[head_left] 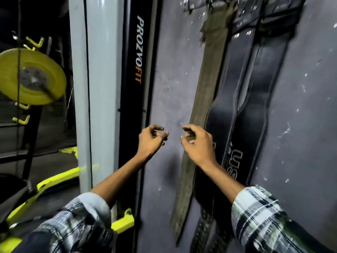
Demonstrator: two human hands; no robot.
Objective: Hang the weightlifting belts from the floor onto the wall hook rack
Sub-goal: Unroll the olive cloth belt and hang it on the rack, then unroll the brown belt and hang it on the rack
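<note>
Three weightlifting belts hang down the grey wall from the hook rack (193, 6) at the top: a worn olive-brown belt (206, 84) on the left and two black stitched belts (231, 99) (262, 92) to its right. My left hand (151, 141) hovers in front of the wall left of the brown belt, fingers loosely curled and holding nothing. My right hand (197, 143) hangs in front of the brown belt's lower half, fingers also loosely curled and empty. The floor is out of view.
A black upright post marked PROZVOFIT (138, 52) and a pale grey column (98, 88) stand left of the belts. Further left is a gym machine with a yellow weight plate (32, 77) and yellow frame parts (60, 178).
</note>
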